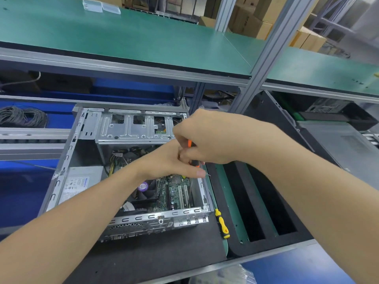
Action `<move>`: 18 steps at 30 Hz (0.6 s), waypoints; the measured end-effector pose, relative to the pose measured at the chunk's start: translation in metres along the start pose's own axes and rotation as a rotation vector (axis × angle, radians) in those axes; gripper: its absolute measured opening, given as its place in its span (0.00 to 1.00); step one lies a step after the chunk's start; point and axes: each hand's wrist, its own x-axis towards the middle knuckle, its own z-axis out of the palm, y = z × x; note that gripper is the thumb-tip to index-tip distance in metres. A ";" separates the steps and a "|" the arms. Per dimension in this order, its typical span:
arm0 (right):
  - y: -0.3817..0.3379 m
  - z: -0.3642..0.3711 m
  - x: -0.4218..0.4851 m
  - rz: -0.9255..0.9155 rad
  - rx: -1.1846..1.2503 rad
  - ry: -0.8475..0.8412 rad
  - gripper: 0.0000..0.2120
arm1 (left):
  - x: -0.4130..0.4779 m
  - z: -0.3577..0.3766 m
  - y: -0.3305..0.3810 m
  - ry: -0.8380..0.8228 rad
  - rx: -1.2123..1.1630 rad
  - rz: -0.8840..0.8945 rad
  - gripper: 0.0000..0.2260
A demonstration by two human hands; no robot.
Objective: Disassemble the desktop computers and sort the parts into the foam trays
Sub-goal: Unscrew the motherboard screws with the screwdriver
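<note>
counter (155, 261): black mat, nearest edge at 6 o'clock; it carries the case.
yellow screwdriver (222, 223): yellow-and-black handle, lying flat just beside the case's near corner at 4 o'clock, shaft pointing to 12.
computer case (143, 218): the task's thing, mid-counter, lying on its side with the side panel off and the port panel toward the viewer.
power supply (80, 185): grey box inside the case at 9 o'clock, label up.
fan (143, 189): black with a purple hub, at the case's middle, partly under the left forearm.
motherboard (176, 191): green, white slots showing, at 3 o'clock inside the case.
foam tray (266, 247): black, long slots, at 3 o'clock of the case.
left hand (170, 160): over the case; thumb straight, pointing to 3 o'clock; the other fingers sit behind the right hand, so cannot tell.
right hand (209, 138): just above the left hand; fingers curled tight round the orange screwdriver (190, 143), tip down.
drive cage (131, 128): bare metal, far end of the case, 12 o'clock.
cable coil (22, 116): grey, 10 o'clock, well apart.
shelf (123, 37): green, overhead, 12 o'clock.
cardboard boxes (252, 19): stacked behind, 1 o'clock.
</note>
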 end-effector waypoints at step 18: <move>-0.010 0.016 0.006 0.212 -0.050 0.299 0.29 | -0.006 -0.007 0.005 0.030 0.064 -0.070 0.22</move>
